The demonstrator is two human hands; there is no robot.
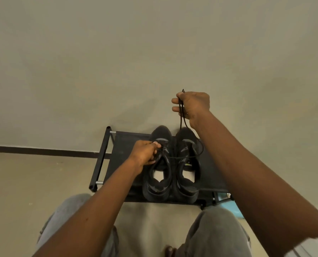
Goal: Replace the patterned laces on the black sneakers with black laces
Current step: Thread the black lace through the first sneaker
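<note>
We hold the two ends of a black lace (181, 118) pinched together in our right hand (192, 106), raised against the wall (154, 52) right of centre. The lace hangs down to the sneakers (159, 184), loops out to the right and crosses both of them in a loose strand. Our left hand (145, 153), left of centre, curls its fingers at the eyelets of the left-hand shoe and seems to pinch lace there, though we cannot make out which part.

No patterned lace shows, so we judge the old laces are already out. The black lace lies slack and neither shoe looks laced up or tied. Threading and tightening seem to remain, perhaps on both shoes.

The pair sits side by side, toes to the wall, on a low black rack (124, 145) on the floor (33, 173). A teal object (231, 207) peeks out at the rack's lower right, and our knees (219, 230) fill the bottom of the frame. Nothing blocks the shoes, and only the slack loop could snag.
</note>
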